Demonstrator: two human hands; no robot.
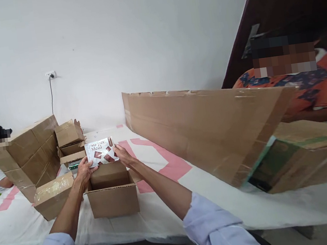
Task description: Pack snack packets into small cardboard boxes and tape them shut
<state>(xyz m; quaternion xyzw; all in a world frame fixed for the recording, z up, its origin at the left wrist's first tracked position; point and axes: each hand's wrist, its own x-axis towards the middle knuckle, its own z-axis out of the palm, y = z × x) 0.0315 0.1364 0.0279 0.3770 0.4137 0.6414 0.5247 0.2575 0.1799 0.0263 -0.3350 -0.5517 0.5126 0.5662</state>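
A white packet (101, 151) printed "Su-per Meal", with brown squares on it, is held up between my two hands. My left hand (85, 169) grips its lower left corner, and my right hand (122, 154) pinches its right edge. Just beneath the packet stands a small brown cardboard box (113, 201) with its top open. The part of its inside that shows holds nothing I can make out. Left of it, near my left forearm, lies a taped carton (54, 195).
Stacked cartons (34, 151) rise at the left, with smaller opened boxes (69, 134) behind. A long cardboard panel (200, 129) stands across the white cloth (169, 214); a large carton (312, 155) is at the right. One person sits at each side.
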